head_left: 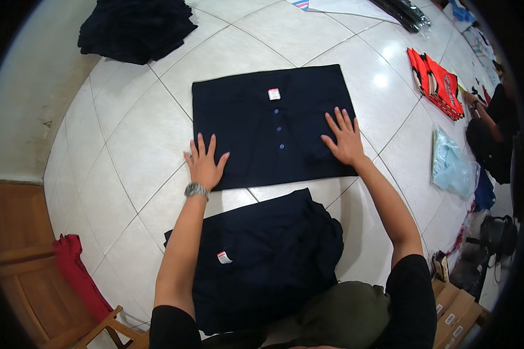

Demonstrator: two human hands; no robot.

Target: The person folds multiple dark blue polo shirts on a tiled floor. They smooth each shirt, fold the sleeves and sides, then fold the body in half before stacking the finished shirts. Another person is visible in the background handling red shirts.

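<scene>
A dark navy garment lies spread flat on the tiles, roughly rectangular. It has a white and red label near its far edge and a row of three buttons down the middle. My left hand rests on its near left corner, fingers spread, with a metal watch at the wrist. On the garment's right side lies my right hand, palm down with fingers apart. Closer to me, a second navy garment pile with a similar label lies between my forearms, its near part hidden by my body.
A dark cloth stack sits at the far left. To the right are folded red-orange garments, a plastic-wrapped light blue item and another person. Cardboard boxes stand at lower right; a red cloth hangs near a wooden door.
</scene>
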